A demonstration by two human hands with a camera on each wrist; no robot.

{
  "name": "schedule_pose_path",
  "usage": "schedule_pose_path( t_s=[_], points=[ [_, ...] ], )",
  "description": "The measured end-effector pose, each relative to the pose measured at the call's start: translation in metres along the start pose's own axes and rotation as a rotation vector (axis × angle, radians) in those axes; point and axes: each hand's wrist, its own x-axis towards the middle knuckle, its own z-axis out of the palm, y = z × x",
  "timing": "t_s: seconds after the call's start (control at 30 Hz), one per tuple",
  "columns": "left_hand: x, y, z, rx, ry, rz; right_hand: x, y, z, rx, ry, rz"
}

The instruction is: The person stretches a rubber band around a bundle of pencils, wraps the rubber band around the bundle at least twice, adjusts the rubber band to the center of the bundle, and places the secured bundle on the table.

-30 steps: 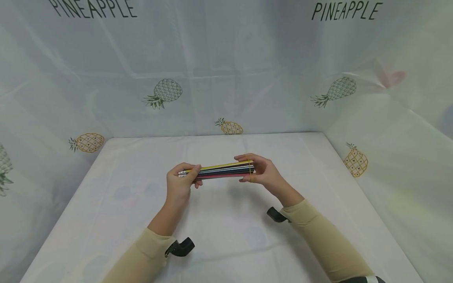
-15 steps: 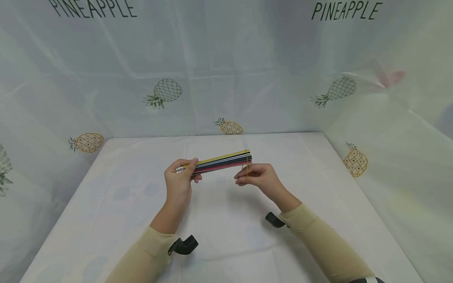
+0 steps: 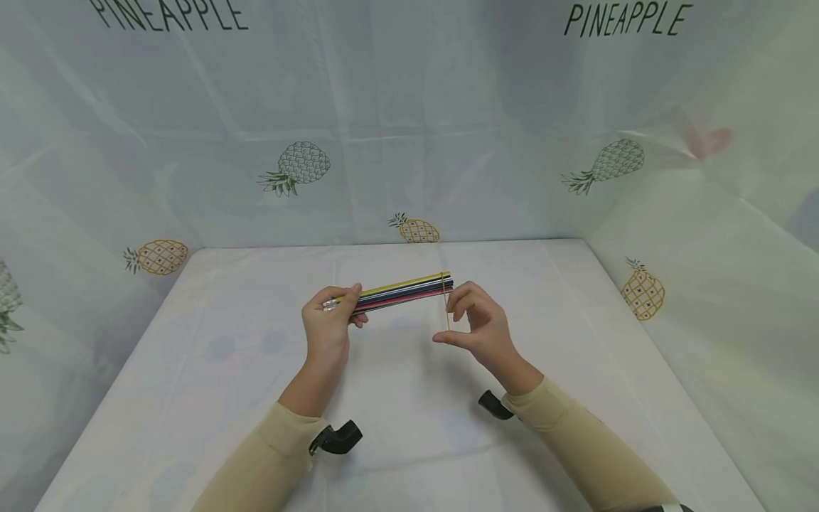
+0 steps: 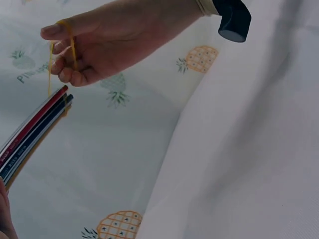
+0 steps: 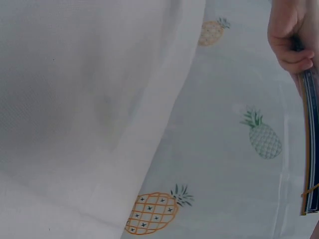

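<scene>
My left hand (image 3: pixel 326 331) grips a bundle of pencils (image 3: pixel 399 291) near its left end, thumb on top. The bundle, with yellow, white, dark blue and red barrels, is raised above the table and tilts up to the right. A thin yellow rubber band (image 4: pixel 74 50) runs round the pencils' right end and is stretched down from it. My right hand (image 3: pixel 483 323) holds the band's loop, which passes over the thumb in the left wrist view, with the other fingers curled. In the right wrist view, the left hand's fingers (image 5: pixel 294 59) wrap the pencils.
A table with a white cloth (image 3: pixel 397 441) lies below both hands. Behind it and at the sides hang pale sheets (image 3: pixel 409 107) printed with pineapples. Black wrist-worn cameras (image 3: pixel 339 437) stick out from both sleeves.
The right hand has left the pencils' right end and drawn the rubber band downward; its thumb and fingers have since spread apart. The bundle's right end has risen in the left hand's grip.
</scene>
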Motion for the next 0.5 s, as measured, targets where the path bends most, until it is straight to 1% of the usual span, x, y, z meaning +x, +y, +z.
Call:
schedule_pose_path(
  t_s=[0.1,0.27,0.37,0.5],
  points=[
    [0.0002,-0.0035,-0.0011,0.028,0.004,-0.013,0.0023,-0.0025,0.0004,-0.053,0.011,-0.059],
    [0.0002,-0.0081,-0.0030,0.030,0.023,-0.031,0.0069,-0.0068,-0.0023,-0.057,-0.037,-0.130],
    [0.0001,-0.0087,-0.0033,0.026,0.033,-0.031,0.0083,-0.0086,-0.0030,-0.076,-0.074,-0.141],
    [-0.0005,-0.0077,-0.0030,0.029,0.043,-0.023,0.0089,-0.0103,-0.0026,-0.155,-0.123,-0.143]
  ],
)
